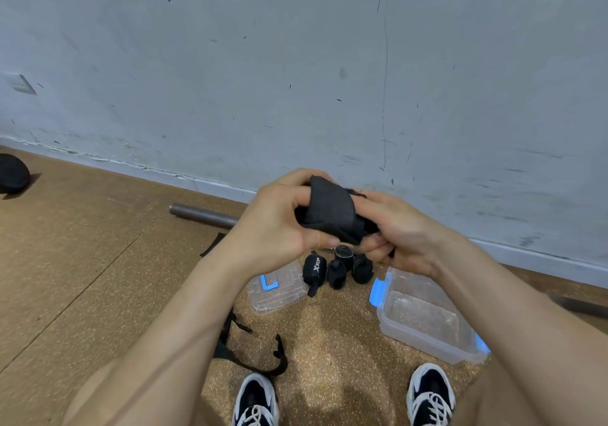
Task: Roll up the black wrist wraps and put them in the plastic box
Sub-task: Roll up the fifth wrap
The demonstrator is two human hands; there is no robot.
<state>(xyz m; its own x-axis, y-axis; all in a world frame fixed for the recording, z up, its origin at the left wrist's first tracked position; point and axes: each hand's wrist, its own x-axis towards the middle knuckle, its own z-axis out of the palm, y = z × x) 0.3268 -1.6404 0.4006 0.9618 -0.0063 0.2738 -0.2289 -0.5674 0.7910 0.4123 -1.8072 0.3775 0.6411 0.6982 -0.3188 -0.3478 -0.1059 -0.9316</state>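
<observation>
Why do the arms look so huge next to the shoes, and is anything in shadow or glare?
Head view: the wide-angle lens swells the near forearms toward the bottom edge; light is soft, leaving faint shadows on the floor between the shoes; the black wrist wrap, gripped by the left hand and right hand, shows little detail; no harsh glare on the plastic box.

Four rolled wraps [315, 269], one box [415, 336], one lid [283, 298].
</observation>
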